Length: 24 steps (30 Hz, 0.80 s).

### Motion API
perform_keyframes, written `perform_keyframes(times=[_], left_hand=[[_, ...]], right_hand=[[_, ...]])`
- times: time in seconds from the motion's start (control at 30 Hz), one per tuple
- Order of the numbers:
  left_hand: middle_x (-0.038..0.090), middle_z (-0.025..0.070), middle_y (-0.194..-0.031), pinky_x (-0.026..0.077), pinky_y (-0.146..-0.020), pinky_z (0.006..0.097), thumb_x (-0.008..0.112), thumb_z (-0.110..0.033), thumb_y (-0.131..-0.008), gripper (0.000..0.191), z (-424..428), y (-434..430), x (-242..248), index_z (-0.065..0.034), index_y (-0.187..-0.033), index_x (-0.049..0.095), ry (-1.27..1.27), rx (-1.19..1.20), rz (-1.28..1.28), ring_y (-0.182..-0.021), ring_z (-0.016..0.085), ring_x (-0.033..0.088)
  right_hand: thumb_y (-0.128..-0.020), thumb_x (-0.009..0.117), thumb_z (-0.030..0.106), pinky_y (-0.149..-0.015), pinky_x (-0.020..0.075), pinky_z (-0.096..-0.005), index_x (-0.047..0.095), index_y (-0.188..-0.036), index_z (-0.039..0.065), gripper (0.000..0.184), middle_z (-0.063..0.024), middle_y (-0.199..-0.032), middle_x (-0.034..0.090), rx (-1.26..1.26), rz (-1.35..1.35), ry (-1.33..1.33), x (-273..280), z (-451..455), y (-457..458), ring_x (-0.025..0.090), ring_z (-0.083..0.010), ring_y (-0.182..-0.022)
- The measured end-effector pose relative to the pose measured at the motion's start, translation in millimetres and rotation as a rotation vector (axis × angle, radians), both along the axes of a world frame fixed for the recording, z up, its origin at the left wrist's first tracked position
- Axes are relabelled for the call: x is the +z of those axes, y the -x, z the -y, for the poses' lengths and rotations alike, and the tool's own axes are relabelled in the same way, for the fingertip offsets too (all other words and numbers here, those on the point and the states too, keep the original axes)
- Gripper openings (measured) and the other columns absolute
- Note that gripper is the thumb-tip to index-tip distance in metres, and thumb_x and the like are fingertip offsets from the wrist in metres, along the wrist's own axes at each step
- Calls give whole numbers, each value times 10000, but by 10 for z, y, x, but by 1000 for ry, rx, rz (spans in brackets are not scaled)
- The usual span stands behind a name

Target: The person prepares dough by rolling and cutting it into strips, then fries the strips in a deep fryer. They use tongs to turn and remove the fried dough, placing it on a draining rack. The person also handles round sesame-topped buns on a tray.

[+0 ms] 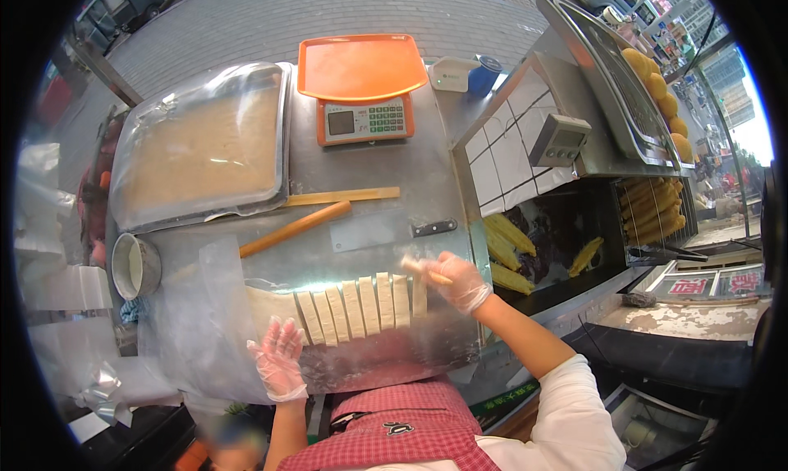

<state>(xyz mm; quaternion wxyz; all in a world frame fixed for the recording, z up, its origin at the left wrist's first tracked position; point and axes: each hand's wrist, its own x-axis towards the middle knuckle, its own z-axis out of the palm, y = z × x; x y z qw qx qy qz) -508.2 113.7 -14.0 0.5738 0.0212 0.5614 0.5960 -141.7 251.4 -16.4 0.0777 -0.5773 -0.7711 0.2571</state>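
A row of several pale dough strips [368, 306] lies on the metal worktop [394, 363], next to an uncut piece of dough [274, 305] on the left. My left hand [279, 355], in a clear plastic glove, is at the front edge of that uncut dough, fingers apart and holding nothing. My right hand [458, 283], gloved too, grips a short brush-like tool [414, 265] with a pale end; blur hides its exact kind. It is over the right end of the row, partly covering the last strip [420, 298]. Behind the strips rests a cleaver [369, 231] with a black handle.
A wooden rolling pin [295, 228] and a wooden strip [345, 196] lie behind the dough. Further back are a plastic-covered tray [203, 145] and an orange scale [365, 123]. At left stands a metal bowl [135, 266]. Fried dough sticks [510, 234] float in the oil fryer at right.
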Motion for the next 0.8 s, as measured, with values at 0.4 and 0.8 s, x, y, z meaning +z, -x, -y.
perform_keyframes(times=[0.4,0.8], left_hand=[[648,164,-1348,494,-1071,422,418,-685,-1030,790,30,-279,42,-44,-1482,517,-72,20,10,-1190,312,640],[622,122,-1365,507,-1047,399,468,-585,-1060,682,-12,46,407,-71,-1508,485,-149,158,-107,-1157,257,628]], right_hand=[[-901,672,235,-780,574,-436,707,-1042,216,147,-124,-898,690,271,-52,46,-155,34,-87,708,-323,-902],[-920,610,201,-688,565,-386,737,-1083,217,207,-137,-923,678,250,-269,-14,-431,141,229,682,-306,-815]])
